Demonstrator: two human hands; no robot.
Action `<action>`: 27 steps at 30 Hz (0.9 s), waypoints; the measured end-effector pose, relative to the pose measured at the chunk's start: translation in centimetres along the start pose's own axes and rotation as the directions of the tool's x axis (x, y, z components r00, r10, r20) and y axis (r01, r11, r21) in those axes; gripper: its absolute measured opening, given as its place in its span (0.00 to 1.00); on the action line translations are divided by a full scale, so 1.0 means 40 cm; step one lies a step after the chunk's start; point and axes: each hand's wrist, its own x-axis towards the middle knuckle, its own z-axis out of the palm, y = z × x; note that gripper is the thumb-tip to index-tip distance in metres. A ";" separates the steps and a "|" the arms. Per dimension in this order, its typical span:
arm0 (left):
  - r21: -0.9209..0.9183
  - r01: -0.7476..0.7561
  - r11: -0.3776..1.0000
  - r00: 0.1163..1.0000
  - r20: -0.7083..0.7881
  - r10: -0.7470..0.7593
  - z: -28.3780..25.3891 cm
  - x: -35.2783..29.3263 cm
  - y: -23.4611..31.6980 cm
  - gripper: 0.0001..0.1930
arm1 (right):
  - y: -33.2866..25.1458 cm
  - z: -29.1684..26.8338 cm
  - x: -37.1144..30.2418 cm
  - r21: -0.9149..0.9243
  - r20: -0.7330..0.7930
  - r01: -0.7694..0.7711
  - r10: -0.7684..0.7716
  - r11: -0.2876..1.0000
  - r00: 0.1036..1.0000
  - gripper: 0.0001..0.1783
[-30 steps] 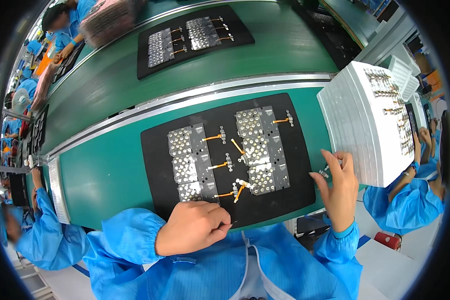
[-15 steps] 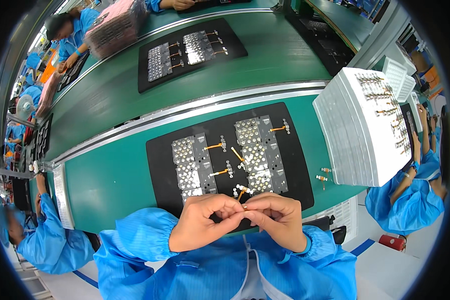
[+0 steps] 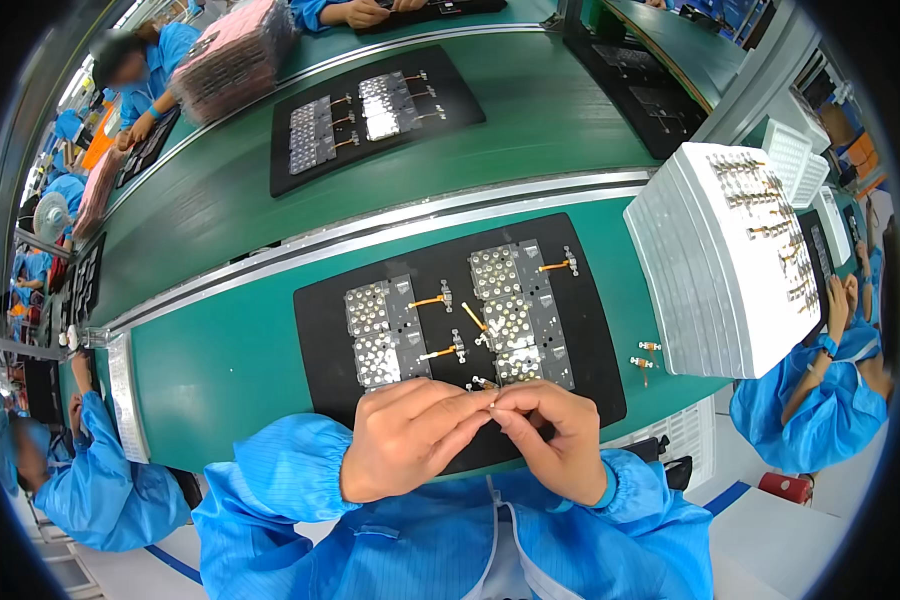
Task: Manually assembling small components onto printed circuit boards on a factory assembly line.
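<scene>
My left hand [image 3: 402, 440] and my right hand [image 3: 555, 440] meet over the near edge of a black mat [image 3: 590, 350], thumbs and fingertips pinched together. Between them is the end of a small orange flex cable; its metal connector end [image 3: 483, 383] peeks out just beyond my left fingers, the rest hidden. On the mat lie two columns of clear panels dotted with round metal domes, a left column [image 3: 368, 310] and a right column [image 3: 497, 275]. Other orange flex cables lie beside them, such as an upper-left one [image 3: 432, 299] and a lower-left one [image 3: 445, 350].
At the right stands a stack of white trays [image 3: 725, 260], flex cables on top; two loose cables [image 3: 647, 353] lie beside it. Beyond a metal rail [image 3: 390, 222], a green conveyor [image 3: 530, 100] carries another black mat [image 3: 460, 95]. Co-workers in blue sit left, right and across.
My pinched fingertips have shifted slightly up, and my left fingers have straightened, covering more of the cable. The mat on the conveyor has slid slightly left.
</scene>
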 end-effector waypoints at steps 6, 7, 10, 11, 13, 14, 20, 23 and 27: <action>-0.043 0.061 0.997 0.995 0.085 -0.057 -0.006 0.003 0.006 0.12 | 0.000 -0.003 0.024 -0.392 0.021 0.344 -0.366 0.853 0.930 0.07; -0.038 0.046 0.998 0.994 0.102 -0.042 -0.010 0.004 0.005 0.12 | -0.003 -0.005 0.024 -0.422 0.034 0.346 -0.367 0.838 0.930 0.07; -0.027 0.020 0.999 0.991 0.137 -0.016 -0.019 0.005 0.001 0.12 | 0.001 -0.010 0.019 -0.449 0.071 0.347 -0.354 0.824 0.933 0.07; -0.020 0.009 1.000 0.988 0.153 -0.006 -0.023 0.006 -0.001 0.11 | 0.000 -0.011 0.018 -0.448 0.072 0.348 -0.355 0.823 0.932 0.07; 0.077 0.029 0.997 0.987 0.155 -0.041 -0.038 0.014 0.001 0.11 | -0.003 -0.013 0.015 -0.436 0.079 0.302 -0.298 0.848 0.951 0.07; 0.170 0.049 0.984 0.985 0.154 -0.075 -0.042 0.020 -0.002 0.11 | -0.001 -0.015 0.015 -0.438 0.077 0.299 -0.296 0.848 0.952 0.07; 0.033 0.163 0.986 0.907 0.388 -0.163 -0.066 0.042 0.004 0.12 | 0.009 -0.034 0.016 -0.532 0.166 0.429 -0.407 0.730 0.898 0.11; 0.003 0.189 0.982 0.892 0.418 -0.173 -0.054 0.040 0.004 0.10 | 0.013 -0.036 0.013 -0.545 0.217 0.501 -0.464 0.673 0.859 0.13; -0.058 0.258 0.964 0.845 0.497 -0.196 -0.052 0.045 -0.005 0.07 | -0.003 -0.050 0.007 -0.587 0.277 0.525 -0.455 0.617 0.846 0.13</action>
